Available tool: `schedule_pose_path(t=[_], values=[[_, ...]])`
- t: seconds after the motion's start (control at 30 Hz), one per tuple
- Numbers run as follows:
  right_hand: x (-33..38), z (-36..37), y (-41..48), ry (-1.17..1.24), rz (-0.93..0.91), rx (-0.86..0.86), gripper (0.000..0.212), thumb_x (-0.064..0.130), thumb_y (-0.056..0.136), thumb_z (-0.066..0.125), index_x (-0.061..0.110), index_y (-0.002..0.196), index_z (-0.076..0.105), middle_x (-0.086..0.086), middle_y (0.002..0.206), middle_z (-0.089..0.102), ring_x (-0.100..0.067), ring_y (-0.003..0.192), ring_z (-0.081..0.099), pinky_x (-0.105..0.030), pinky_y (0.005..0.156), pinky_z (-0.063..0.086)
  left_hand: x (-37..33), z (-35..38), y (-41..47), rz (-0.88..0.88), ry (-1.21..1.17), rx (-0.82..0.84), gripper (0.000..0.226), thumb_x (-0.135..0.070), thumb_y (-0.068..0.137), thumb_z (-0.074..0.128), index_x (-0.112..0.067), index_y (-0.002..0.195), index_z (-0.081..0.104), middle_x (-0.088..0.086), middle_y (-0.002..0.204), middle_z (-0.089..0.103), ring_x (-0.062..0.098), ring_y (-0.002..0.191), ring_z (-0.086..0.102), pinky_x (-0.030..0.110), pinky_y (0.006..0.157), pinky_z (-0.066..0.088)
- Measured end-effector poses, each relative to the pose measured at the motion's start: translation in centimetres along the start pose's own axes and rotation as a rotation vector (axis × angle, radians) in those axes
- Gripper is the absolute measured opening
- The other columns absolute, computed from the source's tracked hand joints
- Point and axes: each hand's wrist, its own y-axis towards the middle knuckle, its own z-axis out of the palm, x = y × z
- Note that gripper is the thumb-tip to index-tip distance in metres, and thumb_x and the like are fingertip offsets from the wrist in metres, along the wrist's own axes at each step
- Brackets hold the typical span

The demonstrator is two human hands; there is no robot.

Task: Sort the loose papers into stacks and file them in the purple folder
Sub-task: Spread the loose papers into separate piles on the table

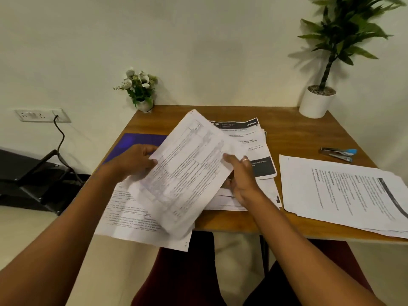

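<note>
Left hand (pixel 134 160): closed on the left edge of the held sheets (pixel 187 168), thumb on top and fingers behind.
Right hand (pixel 240 173): gripping the right edge of the same sheets; how many leaves are in the grip cannot be told.
Held sheets: raised and tilted above the near-left part of the tabletop (pixel 298 133), hiding what lies beneath.
Slip risk: the sheets are pinched at the edges only and bow in the middle, so an inner leaf could slide out toward the lap.
Overhanging sheet (pixel 136 213): lies under the held sheets and sticks out well past the near edge. A brush from a forearm would likely tip it to the floor.
Middle pile (pixel 254 151): fanned unevenly at the centre, touching the right hand. Its stepped edges could catch a sheet set down and mix the sorts.
Purple folder (pixel 141 140): flat by the left edge, partly covered by the left hand and the papers. Filing looks not yet begun, and papers laid on it would block opening it.
Right stack (pixel 344 191): at the near-right corner, its lower sheets past the near edge, so a nudge could spill it.
Stapler (pixel 337 152): beyond the right stack, apart from all the paper.
</note>
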Motion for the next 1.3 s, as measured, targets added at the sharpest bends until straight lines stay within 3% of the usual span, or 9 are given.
schedule_pose_path(t=[0.23,0.4,0.5,0.67,0.83,0.97,1.13,1.2,1.3], values=[[2.6,-1.2,0.9,-0.072,0.094,0.034,0.037,0.028,0.096,0.066,0.022,0.132,0.057,-0.011,0.107,0.077,-0.029,0.088,0.072,-0.034,0.067,0.054,1.0,-1.8,1.3,0.054,0.41,0.032,0.043,0.004,0.094,0.05,-0.028,0.104,0.076,-0.004,0.096,0.077,0.015,0.092,0.071,0.035,0.089,0.056],[2.2,-0.5,-0.1,-0.521,0.202,0.207,0.026,0.002,0.093,0.065,0.007,0.119,0.066,-0.024,0.1,0.075,-0.023,0.061,0.065,-0.029,0.05,0.049,1.3,-1.0,2.2,0.122,0.558,-0.056,0.04,0.01,0.085,0.056,-0.028,0.08,0.068,-0.009,0.074,0.066,0.016,0.075,0.062,0.021,0.062,0.043],[1.4,0.5,-1.0,-0.644,0.293,0.332,0.026,-0.001,0.09,0.068,0.005,0.115,0.062,-0.025,0.099,0.075,-0.022,0.057,0.067,-0.026,0.045,0.044,1.9,-0.5,2.7,0.16,0.702,-0.219,0.03,-0.003,0.093,0.053,-0.021,0.105,0.075,-0.001,0.101,0.072,0.027,0.095,0.065,0.041,0.085,0.052],[-0.5,1.6,-2.1,-0.839,0.313,0.38,0.027,0.001,0.085,0.072,0.014,0.102,0.056,-0.016,0.09,0.077,-0.019,0.057,0.066,-0.024,0.046,0.043,2.2,2.2,1.7,0.171,0.829,-0.348,0.045,-0.016,0.092,0.066,-0.029,0.135,0.061,0.006,0.139,0.053,0.033,0.13,0.049,0.064,0.116,0.022],[-1.5,1.5,-2.5,-0.928,0.231,0.38,0.02,0.018,0.084,0.077,0.016,0.085,0.057,-0.011,0.078,0.076,-0.015,0.049,0.059,-0.025,0.046,0.038,-0.3,7.0,-3.0,0.088,0.657,-0.016,0.093,-0.071,0.081,0.066,-0.035,0.157,0.025,0.003,0.166,0.014,0.031,0.152,0.019,0.064,0.119,0.017],[-0.7,0.3,-0.4,-1.096,-0.117,0.056,0.029,0.034,0.081,0.077,0.016,0.068,0.058,0.004,0.061,0.062,-0.011,0.055,0.057,-0.028,0.055,0.044,-1.8,11.5,-5.5,0.031,0.568,0.023,0.119,-0.086,0.068,0.056,-0.034,0.16,0.002,0.0,0.169,-0.004,0.033,0.155,0.003,0.068,0.119,0.012],[1.2,-4.5,3.0,-1.136,-0.494,-0.444,0.022,0.033,0.086,0.078,0.023,0.098,0.061,0.001,0.109,0.068,-0.018,0.097,0.063,-0.032,0.078,0.056,-1.6,14.7,-5.3,-0.079,0.649,-0.004,0.125,-0.076,0.074,0.068,-0.032,0.159,-0.014,0.005,0.167,-0.024,0.045,0.152,-0.016,0.074,0.114,0.007],[1.8,-6.5,4.1,-1.235,-0.449,-0.52,0.04,0.038,0.084,0.08,0.023,0.117,0.062,-0.005,0.132,0.06,-0.025,0.12,0.054,-0.043,0.098,0.047,-1.4,15.0,-5.3,-0.125,0.637,-0.021,0.117,-0.064,0.082,0.069,-0.032,0.159,-0.013,0.005,0.166,-0.025,0.046,0.151,-0.016,0.074,0.114,0.008],[2.4,-8.5,4.8,-1.26,-0.324,-0.515,0.063,0.043,0.082,0.082,0.021,0.134,0.056,-0.008,0.144,0.051,-0.031,0.131,0.046,-0.048,0.105,0.042,-0.8,14.3,-4.9,-0.148,0.602,-0.088,0.106,-0.057,0.088,0.065,-0.032,0.159,-0.009,0.004,0.167,-0.021,0.046,0.152,-0.012,0.073,0.116,0.01]])
